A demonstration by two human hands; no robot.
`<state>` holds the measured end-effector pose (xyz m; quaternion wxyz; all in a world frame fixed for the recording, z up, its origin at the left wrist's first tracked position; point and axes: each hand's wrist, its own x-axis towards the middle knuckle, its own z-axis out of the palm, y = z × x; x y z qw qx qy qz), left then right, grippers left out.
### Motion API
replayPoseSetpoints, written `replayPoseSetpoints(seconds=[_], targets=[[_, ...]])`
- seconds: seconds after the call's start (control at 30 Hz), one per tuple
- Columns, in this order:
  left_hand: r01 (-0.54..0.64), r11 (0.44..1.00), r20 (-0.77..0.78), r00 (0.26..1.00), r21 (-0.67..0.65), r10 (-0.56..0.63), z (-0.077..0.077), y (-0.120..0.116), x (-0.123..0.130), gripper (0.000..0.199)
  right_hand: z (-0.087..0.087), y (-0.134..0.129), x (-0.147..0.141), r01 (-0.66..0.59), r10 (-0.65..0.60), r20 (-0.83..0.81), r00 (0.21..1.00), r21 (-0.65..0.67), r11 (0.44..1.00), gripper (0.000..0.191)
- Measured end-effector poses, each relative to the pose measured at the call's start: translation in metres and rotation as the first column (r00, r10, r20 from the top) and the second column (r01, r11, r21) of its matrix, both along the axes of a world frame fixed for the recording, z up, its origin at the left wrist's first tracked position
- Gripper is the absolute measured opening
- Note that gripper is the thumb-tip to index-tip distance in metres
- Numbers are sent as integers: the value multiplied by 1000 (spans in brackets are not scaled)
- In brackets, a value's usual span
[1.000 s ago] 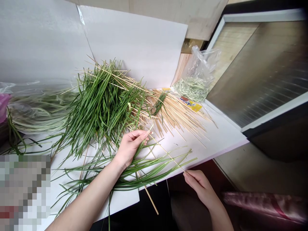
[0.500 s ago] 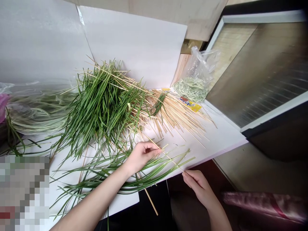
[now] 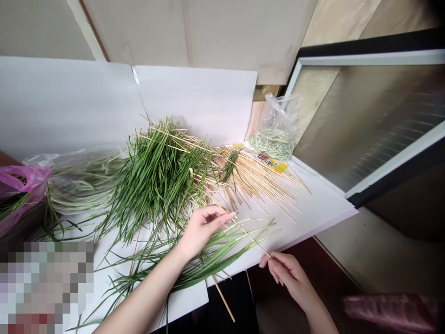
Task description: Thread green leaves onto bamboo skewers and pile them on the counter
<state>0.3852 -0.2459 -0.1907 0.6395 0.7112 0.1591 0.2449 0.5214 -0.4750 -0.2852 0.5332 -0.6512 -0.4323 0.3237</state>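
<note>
a blocky blur hides the lower left corner, and a pink plastic bag (image 3: 33, 178) is cut off by the left edge. the left forearm covers part of the loose green leaves (image 3: 215, 262) on the white table (image 3: 306, 199). the left hand (image 3: 207, 227) pinches the upper part of a thin wooden stick (image 3: 253, 238) between thumb and fingers, a small pale tip showing there; what that tip belongs to is hard to make out. the right hand (image 3: 285, 273) pinches the stick's lower end. the stick slants across the leaf ends, near the table's front edge. behind lie a shaggy heap of long, flat leaves (image 3: 156, 176) and a fan of straight, pale sticks (image 3: 257, 181). a crinkled clear bag (image 3: 274, 139) holds pale green strips. bare, smooth tabletop opens right of the fan; the right hand is beyond the front edge.
</note>
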Motion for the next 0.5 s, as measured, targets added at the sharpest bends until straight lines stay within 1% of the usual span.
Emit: replayPoseSetpoints(seconds=[0.1, 0.17, 0.23, 0.3, 0.33, 0.4, 0.43, 0.47, 0.5], targets=[[-62, 995, 70, 996, 84, 56, 35, 11, -11, 22, -3, -2, 2, 36, -35, -112, 993, 5, 999, 34], [-162, 972, 162, 978, 170, 134, 64, 23, -20, 18, -4, -3, 3, 65, -62, -146, 987, 14, 998, 38], [-279, 932, 287, 935, 231, 209, 95, 44, -26, 15, -4, -3, 2, 85, -82, -153, 985, 17, 996, 41], [-344, 912, 399, 886, 225, 236, 128, 75, -27, 16, -4, -2, 1, 90, -87, -149, 985, 11, 996, 43], [-352, 911, 420, 875, 213, 240, 143, 95, -26, 16, -4, -2, 0, 85, -82, -146, 986, 11, 996, 43], [-389, 903, 426, 859, 180, 286, 170, 141, -20, 14, -3, -1, -1, 71, -68, -140, 988, 14, 997, 44], [-422, 890, 403, 855, 171, 328, 180, 164, -17, 14, -3, 0, -1, 66, -63, -134, 989, 15, 998, 44], [-461, 864, 359, 856, 204, 372, 187, 186, -14, 18, -2, 1, -2, 62, -60, -126, 990, 12, 998, 44], [-491, 822, 320, 858, 288, 401, 191, 206, -13, 23, -1, 1, -2, 61, -60, -116, 991, 9, 998, 43]])
